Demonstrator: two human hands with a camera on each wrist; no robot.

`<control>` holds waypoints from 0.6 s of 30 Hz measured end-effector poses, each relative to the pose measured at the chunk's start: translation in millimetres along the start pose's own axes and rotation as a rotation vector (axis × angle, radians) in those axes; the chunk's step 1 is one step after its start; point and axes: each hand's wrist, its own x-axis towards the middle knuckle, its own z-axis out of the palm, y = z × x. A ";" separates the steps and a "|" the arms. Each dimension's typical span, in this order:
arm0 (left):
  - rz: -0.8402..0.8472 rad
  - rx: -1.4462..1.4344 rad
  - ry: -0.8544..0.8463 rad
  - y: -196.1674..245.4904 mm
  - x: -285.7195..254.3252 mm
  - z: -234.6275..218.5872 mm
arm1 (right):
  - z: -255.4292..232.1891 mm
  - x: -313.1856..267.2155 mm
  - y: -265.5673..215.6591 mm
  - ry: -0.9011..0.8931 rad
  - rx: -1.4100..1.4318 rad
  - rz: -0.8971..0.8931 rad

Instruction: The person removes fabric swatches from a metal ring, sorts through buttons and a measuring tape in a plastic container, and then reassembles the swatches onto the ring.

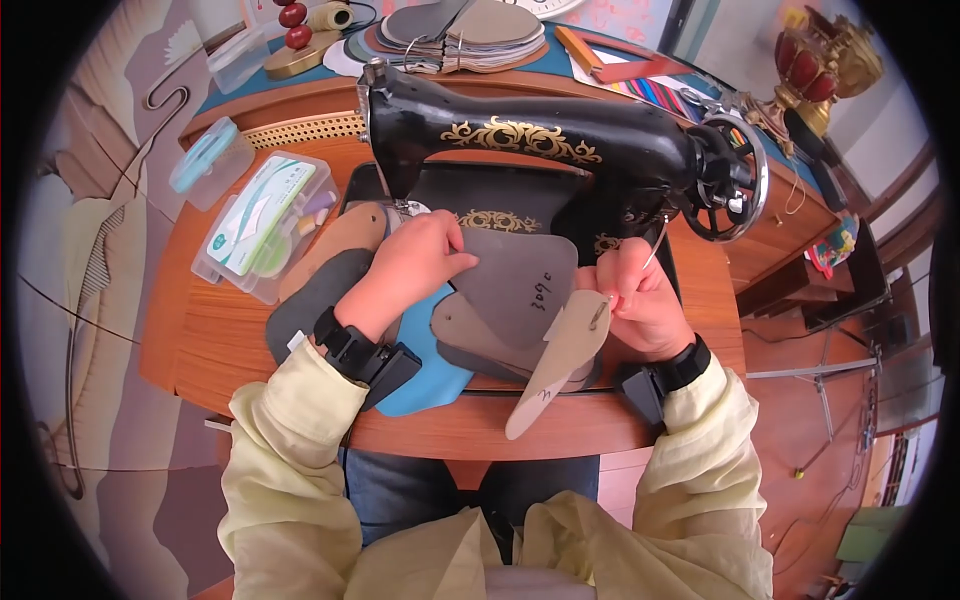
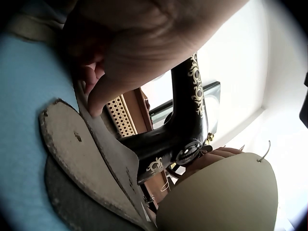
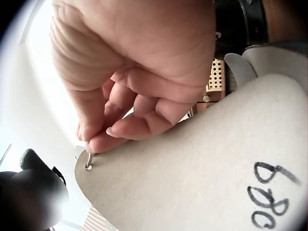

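My right hand [image 1: 645,300] pinches a thin metal wire hook [image 3: 90,160] between thumb and fingertips. The hook passes through a hole near the tip of a beige leather swatch [image 1: 562,362], which hangs tilted from it and carries handwritten marks. My left hand [image 1: 415,262] holds the upper left edge of a dark grey leather swatch [image 1: 515,275] with handwritten numbers, its thumb against the surface in the left wrist view. Around and below lie a blue swatch [image 1: 425,370], a brown-grey swatch with a hole [image 2: 82,144] and a tan one [image 1: 340,245].
A black sewing machine [image 1: 520,125] with gold ornament and a handwheel [image 1: 725,178] stands right behind my hands. Plastic boxes [image 1: 265,225] sit at the table's left. Bundled swatches [image 1: 465,40] lie on the shelf at the back, beside a red-brown frame [image 1: 620,65].
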 end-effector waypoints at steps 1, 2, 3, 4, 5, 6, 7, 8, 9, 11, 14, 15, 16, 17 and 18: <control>0.040 0.033 0.027 -3.9 0.1 3.5 | -0.6 -0.1 -0.4 -0.010 0.005 -0.003; 0.072 0.026 0.091 -6.2 -0.3 7.7 | -0.7 -0.2 -0.9 -0.019 0.010 -0.006; 0.104 0.019 0.154 -6.8 -1.5 11.0 | -0.3 -0.3 -1.4 -0.022 0.019 -0.016; 0.135 0.011 0.217 -7.0 -1.9 12.4 | 0.4 -0.1 -2.0 -0.026 0.028 -0.026; 0.095 0.014 0.170 -7.1 -1.7 11.3 | 1.2 0.2 -2.6 -0.030 0.037 -0.035; 0.055 0.016 0.122 -3.1 -2.2 6.8 | 1.8 -0.6 -3.3 -0.021 0.048 -0.033; 0.014 0.019 0.075 -1.1 -2.2 4.5 | 2.3 -1.9 -4.4 -0.013 0.059 -0.031; 0.033 0.026 0.080 -1.8 -1.6 4.4 | 2.5 -2.0 -5.2 -0.006 0.070 -0.030; 0.049 0.036 0.084 -2.9 -2.0 4.3 | 2.6 -2.1 -6.5 0.003 0.069 -0.018; 0.109 0.008 0.103 -6.3 -3.3 4.2 | 2.4 -3.1 -9.1 0.022 0.070 0.006; 0.217 -0.147 0.139 -4.8 -1.5 4.9 | -3.3 -3.4 -8.7 0.007 0.112 -0.027; 0.229 -0.220 0.141 0.8 -1.1 0.7 | -4.4 -2.7 -10.2 0.001 0.113 -0.030; 0.239 -0.293 0.144 5.7 -1.5 -2.2 | -3.1 -2.9 -11.3 0.003 0.134 -0.038; 0.270 -0.380 0.183 9.2 -2.4 -2.4 | -0.9 -2.8 -12.7 0.003 0.155 -0.045; 0.301 -0.466 0.222 12.4 -3.5 -2.1 | 0.2 -2.7 -12.9 0.003 0.178 -0.053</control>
